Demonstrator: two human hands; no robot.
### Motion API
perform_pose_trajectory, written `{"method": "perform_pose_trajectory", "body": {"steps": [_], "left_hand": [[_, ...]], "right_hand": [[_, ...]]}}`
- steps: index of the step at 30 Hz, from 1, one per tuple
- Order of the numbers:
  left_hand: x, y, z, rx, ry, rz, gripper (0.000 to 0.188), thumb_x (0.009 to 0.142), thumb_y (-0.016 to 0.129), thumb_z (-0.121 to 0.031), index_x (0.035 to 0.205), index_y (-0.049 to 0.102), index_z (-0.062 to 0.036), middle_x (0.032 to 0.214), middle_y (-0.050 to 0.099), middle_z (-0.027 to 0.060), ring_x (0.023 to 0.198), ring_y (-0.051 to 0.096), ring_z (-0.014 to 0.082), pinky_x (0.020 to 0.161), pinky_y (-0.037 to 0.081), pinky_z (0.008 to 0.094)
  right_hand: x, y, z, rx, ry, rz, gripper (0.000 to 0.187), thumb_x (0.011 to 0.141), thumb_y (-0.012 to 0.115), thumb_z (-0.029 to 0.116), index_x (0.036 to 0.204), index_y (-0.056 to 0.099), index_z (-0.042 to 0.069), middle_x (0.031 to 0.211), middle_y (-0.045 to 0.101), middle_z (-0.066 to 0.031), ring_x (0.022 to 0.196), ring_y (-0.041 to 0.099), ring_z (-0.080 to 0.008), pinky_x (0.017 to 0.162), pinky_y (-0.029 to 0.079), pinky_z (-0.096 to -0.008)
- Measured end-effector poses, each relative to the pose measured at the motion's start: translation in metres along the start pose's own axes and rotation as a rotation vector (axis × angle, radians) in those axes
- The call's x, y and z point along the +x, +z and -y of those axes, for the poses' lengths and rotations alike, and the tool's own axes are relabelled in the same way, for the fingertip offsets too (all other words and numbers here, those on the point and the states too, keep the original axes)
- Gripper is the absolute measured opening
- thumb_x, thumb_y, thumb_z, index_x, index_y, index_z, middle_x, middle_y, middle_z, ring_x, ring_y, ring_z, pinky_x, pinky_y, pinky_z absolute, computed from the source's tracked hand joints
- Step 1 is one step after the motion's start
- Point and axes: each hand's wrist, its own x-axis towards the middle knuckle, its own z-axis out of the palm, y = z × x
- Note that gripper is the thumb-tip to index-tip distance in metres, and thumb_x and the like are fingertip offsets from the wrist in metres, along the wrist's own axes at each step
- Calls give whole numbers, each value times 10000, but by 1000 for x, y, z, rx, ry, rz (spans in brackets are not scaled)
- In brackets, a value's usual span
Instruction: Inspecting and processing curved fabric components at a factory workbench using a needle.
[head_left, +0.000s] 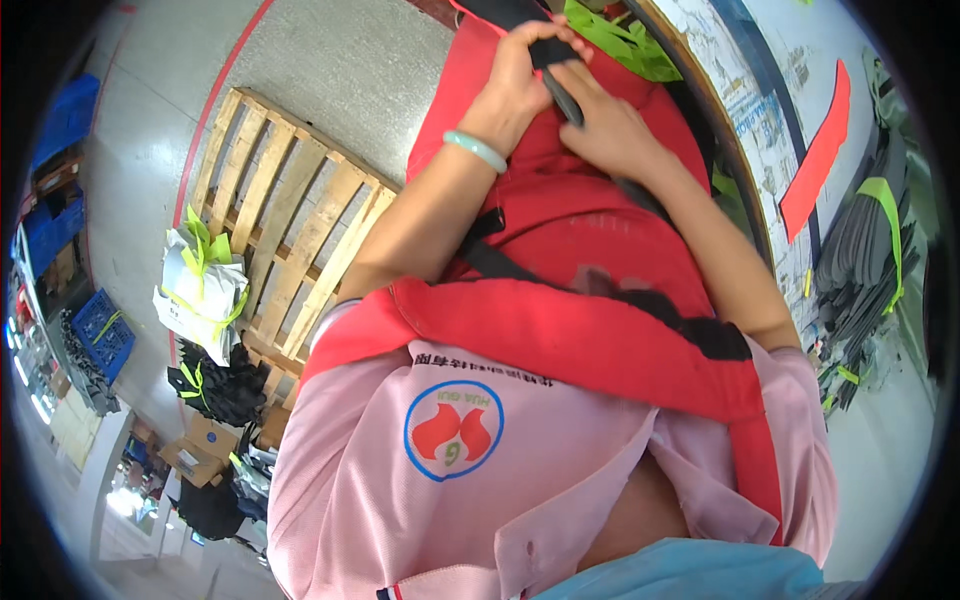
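Over my lap, both hands are closed on a dark grey, strip-like piece of material. My left hand, with a pale green bangle on its wrist, has its fingers bent round the upper part. My right hand grips the lower part, its fingertips close to the left hand. Part of the piece is hidden by the fingers. Beneath the hands spreads a red apron with black straps. Yellow-green cloth pieces lie just beyond the hands.
At right, a worktable bears a red strip and a grey bundle with a yellow-green tie. On the left floor are a wooden pallet, a tied white bundle, a black bundle, a cardboard box and blue crates.
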Motion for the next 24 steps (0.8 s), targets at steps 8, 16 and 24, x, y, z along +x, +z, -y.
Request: {"method": "perform_pose_trajectory", "body": {"steps": [8, 16, 24], "left_hand": [[0, -4, 1, -19, -109, 4, 188, 881, 519, -140, 971, 566, 18, 905, 624, 137, 959, 604, 346, 931, 475, 508], [13, -2, 2, 11, -43, -49, 109, 824, 571, -80, 886, 546, 6, 789, 590, 127, 729, 586, 276, 796, 526, 460], [22, -18, 9, -23, 18, 37, 122, 839, 578, -109, 888, 541, -3, 783, 582, 121, 789, 593, 292, 808, 526, 463]], "right_hand": [[11, 1, -4, -37, 24, 69, 483, 752, 530, 144, 1229, 467, 104, 1293, 502, -153, 1101, 550, -378, 853, 473, -477], [44, -8, -1, -79, 42, 152, 333, 744, 556, 172, 1044, 515, 34, 1125, 553, -233, 1001, 570, -411, 811, 461, -487], [28, -4, 2, -95, -5, 54, 626, 723, 555, 174, 1333, 422, 129, 1417, 390, -142, 1127, 536, -372, 888, 468, -444]]}}
